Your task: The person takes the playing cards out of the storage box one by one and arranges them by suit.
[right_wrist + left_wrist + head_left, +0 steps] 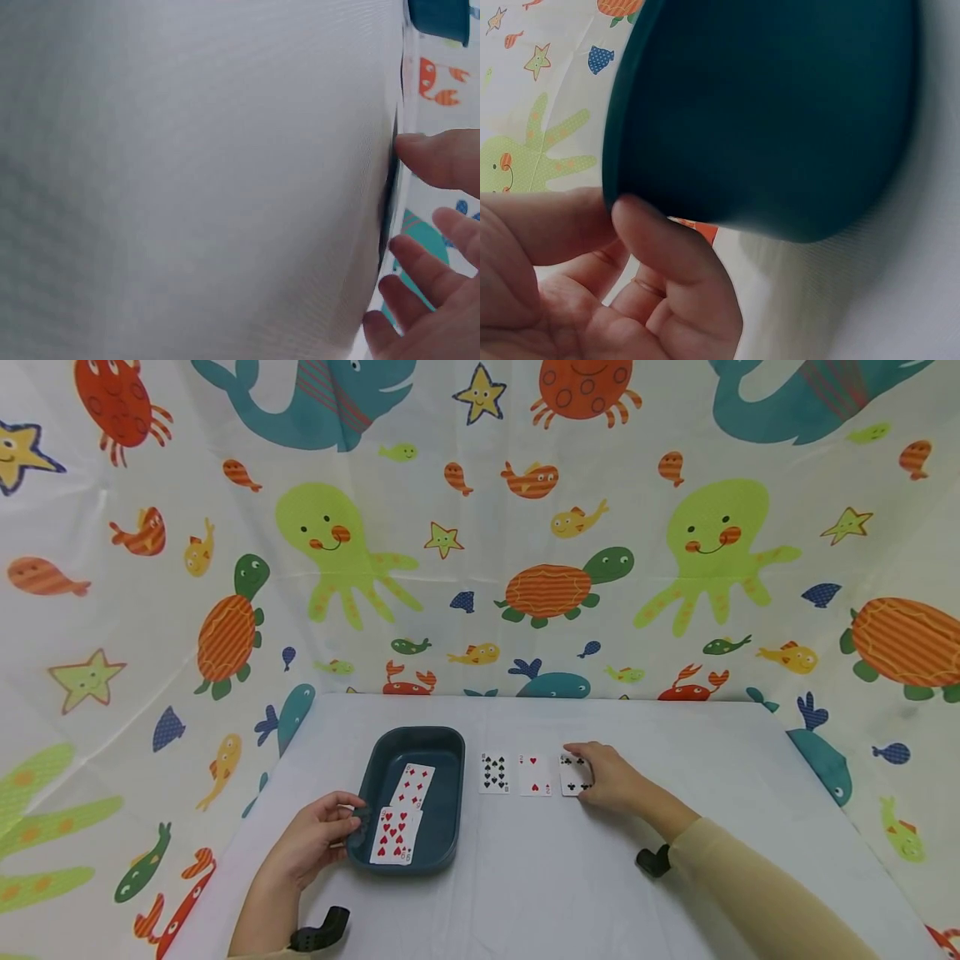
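Note:
A dark teal tray (pixel 441 810) stands on the table, with two overlapping red-suited playing cards (pixel 395 837) inside. At its left rim, my left hand (pixel 321 831) pinches the wall between thumb and fingers; the left wrist view shows the thumb (pixel 660 232) on the rim. Right of the tray lie three face-up cards in a row: a black-suited card (pixel 494 774), a two of hearts (pixel 535 775) and another black-suited card (pixel 573 775). My right hand (pixel 611 781) holds this last card by its far and near edges, partly covering it.
White cloth covers the table (pixel 525 893). Behind it hangs a curtain (pixel 480 577) printed with sea animals. Each wrist wears a black camera mount, the left one (pixel 322 931) near the front and the right one (pixel 654 862) above the cloth.

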`<state>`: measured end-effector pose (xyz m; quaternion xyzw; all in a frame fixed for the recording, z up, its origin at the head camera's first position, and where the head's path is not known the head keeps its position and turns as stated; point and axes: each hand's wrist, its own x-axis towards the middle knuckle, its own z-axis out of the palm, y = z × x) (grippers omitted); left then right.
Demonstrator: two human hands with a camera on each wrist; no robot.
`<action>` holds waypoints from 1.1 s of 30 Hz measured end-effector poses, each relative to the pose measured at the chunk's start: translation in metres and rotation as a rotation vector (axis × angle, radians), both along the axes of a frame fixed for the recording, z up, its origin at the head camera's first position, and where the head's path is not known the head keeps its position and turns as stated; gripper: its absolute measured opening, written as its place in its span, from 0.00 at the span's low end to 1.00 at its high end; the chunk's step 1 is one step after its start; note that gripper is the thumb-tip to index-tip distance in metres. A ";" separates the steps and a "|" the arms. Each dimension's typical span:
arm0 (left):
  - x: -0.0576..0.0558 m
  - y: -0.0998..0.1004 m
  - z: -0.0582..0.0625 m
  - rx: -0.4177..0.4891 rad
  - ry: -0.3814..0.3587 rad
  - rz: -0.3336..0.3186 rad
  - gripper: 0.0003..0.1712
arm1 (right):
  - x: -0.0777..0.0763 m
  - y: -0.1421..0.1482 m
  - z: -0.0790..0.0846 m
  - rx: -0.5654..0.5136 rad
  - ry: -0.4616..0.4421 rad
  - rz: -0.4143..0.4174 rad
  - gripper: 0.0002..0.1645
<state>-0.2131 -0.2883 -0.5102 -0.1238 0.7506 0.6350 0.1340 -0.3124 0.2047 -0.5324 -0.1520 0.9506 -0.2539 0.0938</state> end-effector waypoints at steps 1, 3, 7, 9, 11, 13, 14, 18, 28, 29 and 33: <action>0.000 0.000 0.000 0.001 0.000 0.000 0.18 | -0.001 0.001 -0.001 -0.005 -0.002 -0.004 0.51; 0.000 0.000 0.000 0.002 -0.001 0.000 0.18 | -0.001 0.001 -0.001 -0.015 -0.004 -0.003 0.52; 0.000 0.000 -0.001 -0.001 0.000 0.001 0.18 | 0.000 0.000 0.002 -0.059 -0.015 -0.015 0.54; 0.000 0.000 -0.001 -0.002 0.000 0.002 0.18 | 0.000 -0.002 0.004 -0.075 -0.020 -0.015 0.54; 0.000 0.000 -0.001 -0.001 -0.001 0.003 0.18 | 0.001 -0.005 0.006 -0.083 -0.020 -0.008 0.54; 0.000 0.000 -0.001 0.000 0.000 0.002 0.18 | 0.001 -0.010 0.009 -0.088 -0.021 -0.006 0.55; 0.000 0.000 0.000 0.002 0.000 0.002 0.18 | 0.002 -0.013 0.010 -0.090 -0.019 -0.004 0.55; 0.000 0.000 0.000 0.000 0.002 0.000 0.18 | 0.002 -0.026 0.015 -0.099 0.004 0.015 0.56; 0.000 0.000 0.001 -0.001 -0.004 -0.005 0.18 | 0.007 -0.077 0.031 -0.144 0.050 0.100 0.56; 0.000 0.000 0.001 -0.002 -0.004 -0.006 0.17 | 0.007 -0.084 0.034 -0.152 0.051 0.106 0.56; 0.000 0.000 0.000 -0.001 -0.002 -0.007 0.18 | 0.010 -0.110 0.040 -0.163 0.062 0.145 0.56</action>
